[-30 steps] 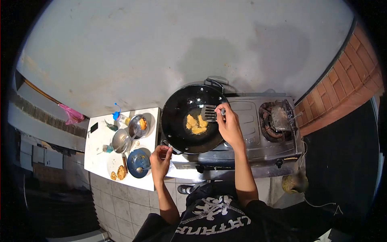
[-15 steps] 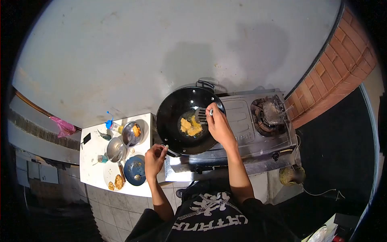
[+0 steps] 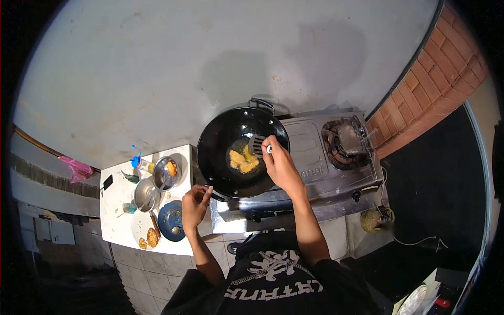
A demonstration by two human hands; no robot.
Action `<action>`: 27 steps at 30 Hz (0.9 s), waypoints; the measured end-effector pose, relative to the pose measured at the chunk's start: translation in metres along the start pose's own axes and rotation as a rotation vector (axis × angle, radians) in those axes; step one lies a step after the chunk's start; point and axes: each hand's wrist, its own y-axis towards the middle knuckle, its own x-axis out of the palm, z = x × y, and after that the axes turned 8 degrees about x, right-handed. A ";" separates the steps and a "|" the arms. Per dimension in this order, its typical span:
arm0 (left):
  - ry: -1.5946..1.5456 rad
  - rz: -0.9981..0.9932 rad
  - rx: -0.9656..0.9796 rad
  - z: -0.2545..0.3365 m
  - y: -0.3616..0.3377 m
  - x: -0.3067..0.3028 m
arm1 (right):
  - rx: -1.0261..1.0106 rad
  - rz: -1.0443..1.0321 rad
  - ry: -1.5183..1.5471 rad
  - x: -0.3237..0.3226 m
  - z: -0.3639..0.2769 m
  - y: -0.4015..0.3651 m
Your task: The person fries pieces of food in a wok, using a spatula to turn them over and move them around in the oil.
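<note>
A black wok [image 3: 215,163] sits on the left side of the steel gas stove, with golden batter pieces [image 3: 243,160] frying in oil at its middle. My right hand [image 3: 279,161] is closed round the handle of a slotted spatula [image 3: 256,145], whose blade is inside the wok at the right edge of the food. At the wok's lower left rim, my left hand [image 3: 195,207] has its fingers pinched on the near wok handle [image 3: 216,196].
The white table [image 3: 118,202] on the left bears two metal bowls [image 3: 145,195], a blue plate [image 3: 172,220], a white plate [image 3: 140,224] with fried pieces, and a blue-capped bottle [image 3: 143,165]. A second burner [image 3: 344,144] is on the right, beside a brick pillar [image 3: 425,84].
The whole view has shifted slightly, so the wok and table appear a little further left and up. Both hands keep their grips, and the spatula stays beside the food.
</note>
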 end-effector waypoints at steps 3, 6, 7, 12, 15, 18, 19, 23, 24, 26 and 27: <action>-0.030 0.009 0.033 0.000 -0.005 -0.001 | -0.008 0.029 0.017 0.001 0.003 0.000; -0.062 0.018 0.053 0.000 -0.015 -0.001 | -0.069 0.069 0.039 0.001 0.005 0.001; -0.065 0.022 0.063 -0.004 -0.017 0.000 | -0.039 0.051 0.056 0.000 0.006 0.000; -0.033 0.029 0.096 0.006 -0.024 0.000 | -0.045 0.091 0.158 -0.005 0.006 0.000; -0.040 0.040 0.069 0.009 -0.024 0.002 | -0.074 0.107 0.142 -0.009 0.002 -0.001; -0.037 0.048 0.080 0.005 -0.023 0.004 | -0.038 0.068 0.067 -0.010 0.002 -0.003; -0.036 0.049 0.082 0.005 -0.023 0.005 | -0.038 0.069 0.064 -0.009 0.003 -0.002; -0.064 0.077 0.088 0.003 -0.024 0.008 | -0.027 0.053 0.054 -0.006 0.002 -0.001; -0.055 0.083 0.094 0.003 -0.024 0.009 | -0.029 0.051 0.056 -0.005 0.002 0.000; -0.052 0.092 0.088 0.004 -0.024 0.009 | -0.032 0.046 0.037 -0.002 0.003 0.002; -0.050 0.100 0.083 0.005 -0.024 0.009 | -0.034 0.044 0.038 -0.001 0.003 0.002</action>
